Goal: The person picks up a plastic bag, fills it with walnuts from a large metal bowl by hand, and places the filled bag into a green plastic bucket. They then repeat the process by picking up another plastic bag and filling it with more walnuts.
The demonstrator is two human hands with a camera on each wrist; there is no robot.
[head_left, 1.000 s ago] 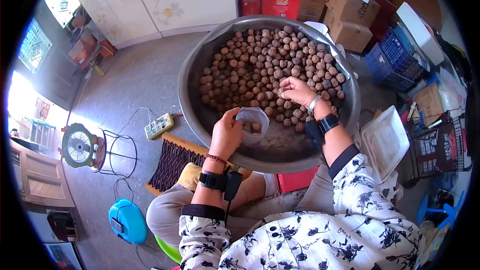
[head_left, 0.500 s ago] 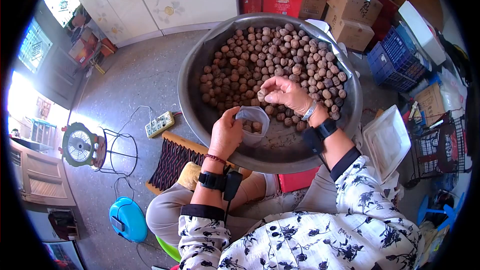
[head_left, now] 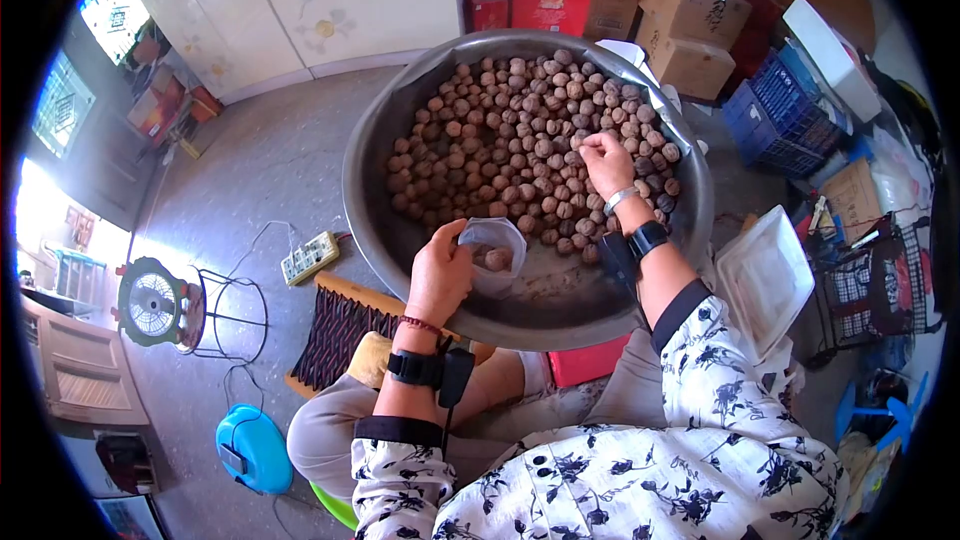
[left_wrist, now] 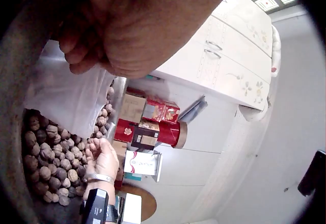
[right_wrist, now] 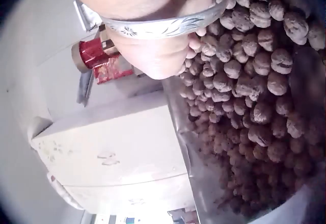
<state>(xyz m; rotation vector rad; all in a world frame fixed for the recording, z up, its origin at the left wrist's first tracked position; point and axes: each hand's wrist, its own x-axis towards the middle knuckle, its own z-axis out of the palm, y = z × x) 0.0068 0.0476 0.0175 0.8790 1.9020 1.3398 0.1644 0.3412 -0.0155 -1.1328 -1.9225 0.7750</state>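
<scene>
A large metal basin [head_left: 365, 230] holds many brown walnuts [head_left: 500, 140], heaped toward its far side. Over its near left part, my left hand [head_left: 440, 268] grips the edge of a clear plastic bag [head_left: 497, 285], whose mouth gapes upward with a few walnuts inside. In the left wrist view the bag [left_wrist: 69, 94] hangs from the curled fingers. My right hand [head_left: 608, 168] is at the heap's right side, its bent fingertips pinching a walnut [head_left: 577, 141]. In the right wrist view, the palm and bracelet hide most of those fingers.
A white plastic tray [head_left: 765, 280] and a blue crate [head_left: 785, 120] stand right of the basin. Cardboard boxes [head_left: 690, 30] are stacked behind it. To the left are a power strip [head_left: 310, 258], a small fan [head_left: 155, 300] and a woven stool [head_left: 345, 330].
The right hand carried a walnut to the bag's mouth, then moved back right and away to the heap without that walnut. The left hand keeps its hold on the bag.
</scene>
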